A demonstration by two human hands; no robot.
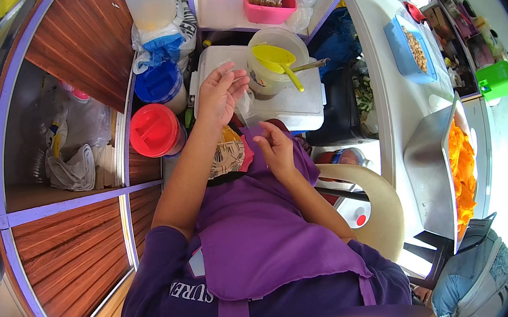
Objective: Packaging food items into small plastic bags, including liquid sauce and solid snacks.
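My left hand (222,93) is raised above the white lid (220,77) of a storage box, its fingers pinching the edge of a small clear plastic bag (245,105). The bag hangs down between my hands. Lower and to the right, my right hand (276,148) is over my purple apron, fingers partly curled near the bag's lower end; whether it touches the bag is unclear. A translucent plastic bucket (268,80) stands on the box lid. Across its top rests a yellow-green plastic strainer (275,58), and a metal handle (311,65) sticks out to the right.
Jars with a red lid (153,130) and a blue lid (158,82) stand left. A pink basket (270,2) holds small filled bags on the shelf. Right are a blue tub (412,49), a metal tray (432,174) of orange food and a plastic chair (383,199).
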